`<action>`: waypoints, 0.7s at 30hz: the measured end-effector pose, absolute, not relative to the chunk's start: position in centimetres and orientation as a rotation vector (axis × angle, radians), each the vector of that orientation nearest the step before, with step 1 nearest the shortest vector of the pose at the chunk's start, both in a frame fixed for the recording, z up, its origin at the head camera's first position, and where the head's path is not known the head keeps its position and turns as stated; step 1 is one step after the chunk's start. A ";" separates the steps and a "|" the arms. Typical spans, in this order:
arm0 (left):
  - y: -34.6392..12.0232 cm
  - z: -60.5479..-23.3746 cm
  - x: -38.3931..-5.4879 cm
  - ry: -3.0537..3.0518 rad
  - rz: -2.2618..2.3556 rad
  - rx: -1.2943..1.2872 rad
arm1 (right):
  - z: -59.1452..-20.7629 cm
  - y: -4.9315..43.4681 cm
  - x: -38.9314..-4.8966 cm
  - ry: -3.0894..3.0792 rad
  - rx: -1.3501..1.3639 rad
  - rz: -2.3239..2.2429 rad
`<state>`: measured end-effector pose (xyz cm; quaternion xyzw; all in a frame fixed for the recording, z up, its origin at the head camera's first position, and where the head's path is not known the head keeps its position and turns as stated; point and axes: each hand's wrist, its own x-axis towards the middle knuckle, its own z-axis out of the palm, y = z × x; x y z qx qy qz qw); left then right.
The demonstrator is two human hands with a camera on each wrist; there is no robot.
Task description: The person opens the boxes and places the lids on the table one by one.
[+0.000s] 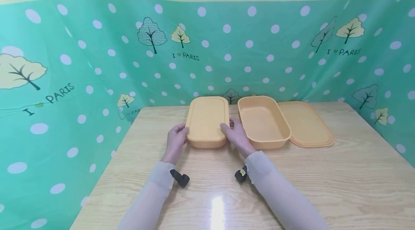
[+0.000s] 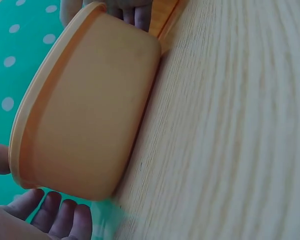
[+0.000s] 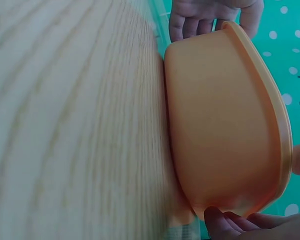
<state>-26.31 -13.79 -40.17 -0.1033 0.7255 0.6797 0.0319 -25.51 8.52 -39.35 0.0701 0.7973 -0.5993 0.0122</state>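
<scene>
A light-orange food container with its lid on point(image 1: 208, 118) sits on the table, near the back. My left hand point(image 1: 176, 139) grips its left side, thumb at the lid's edge and fingers point(image 2: 62, 220) below the rim. On the opposite side my right hand point(image 1: 238, 135) holds it the same way, its thumb on the lid's edge and its fingers point(image 3: 222, 222) under the rim. Both wrist views show the container's front wall point(image 2: 90, 110) standing close to the tabletop. What is inside is hidden by the lid.
Just right of my right hand stands an open container point(image 1: 264, 123) of the same colour. Beside it a matching lid point(image 1: 306, 123) lies flat, partly behind that container. A green dotted cloth point(image 1: 246, 57) hangs behind and beside the wooden table point(image 1: 207, 176).
</scene>
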 end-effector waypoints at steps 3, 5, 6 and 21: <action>-13.7 -40.3 -26.7 2.245 2.079 -0.323 | -39.5 8.6 -25.7 2.486 0.224 -1.868; -13.6 -40.3 -26.9 2.246 2.080 -0.324 | -39.5 8.6 -25.8 2.487 0.236 -1.865; -13.6 -40.3 -26.9 2.242 2.087 -0.324 | -39.5 8.7 -25.8 2.485 0.234 -1.870; -13.5 -40.2 -26.8 2.181 2.139 -0.322 | -39.4 8.6 -25.5 2.477 0.192 -1.905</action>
